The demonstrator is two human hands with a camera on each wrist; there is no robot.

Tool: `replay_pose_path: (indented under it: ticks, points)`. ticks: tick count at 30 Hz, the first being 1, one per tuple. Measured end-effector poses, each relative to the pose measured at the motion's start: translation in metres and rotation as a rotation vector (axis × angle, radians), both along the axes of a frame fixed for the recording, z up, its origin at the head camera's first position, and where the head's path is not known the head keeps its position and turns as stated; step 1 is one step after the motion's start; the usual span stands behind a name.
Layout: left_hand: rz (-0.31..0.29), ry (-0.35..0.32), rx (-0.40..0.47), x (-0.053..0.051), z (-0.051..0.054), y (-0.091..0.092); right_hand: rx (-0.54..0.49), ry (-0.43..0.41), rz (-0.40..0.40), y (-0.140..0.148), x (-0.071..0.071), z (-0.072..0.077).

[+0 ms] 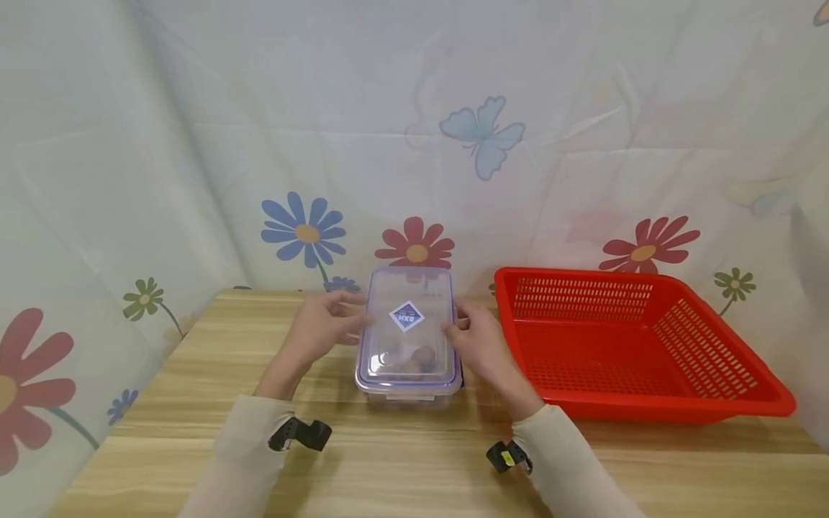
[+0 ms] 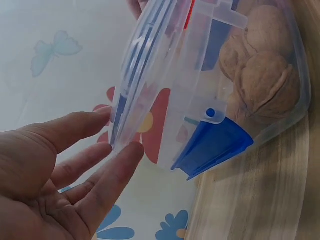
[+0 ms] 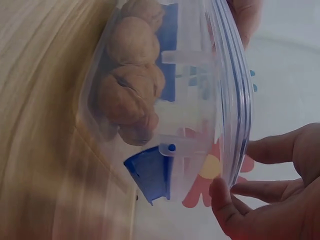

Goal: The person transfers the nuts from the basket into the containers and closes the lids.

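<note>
A clear plastic lid [image 1: 408,284] with a purple-blue seal and a diamond label lies over a clear food box [image 1: 378,396]. Its far side stands raised from the box rim. My left hand [image 1: 324,324] pinches the lid's left edge, thumb above and fingers beneath. On the right edge, my right hand [image 1: 479,342] pinches it in the same way. Several walnuts [image 2: 265,85] sit inside the box, near its front. A blue side latch [image 2: 215,147] is swung outward, as is another blue latch [image 3: 150,172] in the right wrist view.
A red perforated plastic basket [image 1: 596,345] stands to the right of my right hand. Wood-grain table top [image 1: 401,460] lies under everything. A flower-printed curtain [image 1: 363,144] hangs close behind.
</note>
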State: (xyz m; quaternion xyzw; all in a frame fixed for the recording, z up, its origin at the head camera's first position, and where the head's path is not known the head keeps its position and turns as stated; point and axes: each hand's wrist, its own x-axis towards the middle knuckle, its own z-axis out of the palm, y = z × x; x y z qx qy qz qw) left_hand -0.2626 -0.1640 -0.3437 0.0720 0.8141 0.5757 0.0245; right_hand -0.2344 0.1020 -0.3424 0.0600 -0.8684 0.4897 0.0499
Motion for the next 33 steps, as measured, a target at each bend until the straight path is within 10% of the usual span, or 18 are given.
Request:
replay_pose_path:
  ticks: [17, 33]
  points:
    - [-0.049, 0.024, -0.072, -0.002, -0.009, 0.002, 0.115, -0.022, -0.071, -0.008, -0.002, -0.012]
    - [-0.015, -0.022, -0.129, -0.004, -0.011, -0.004, 0.004, -0.063, -0.063, -0.015, -0.001, -0.023]
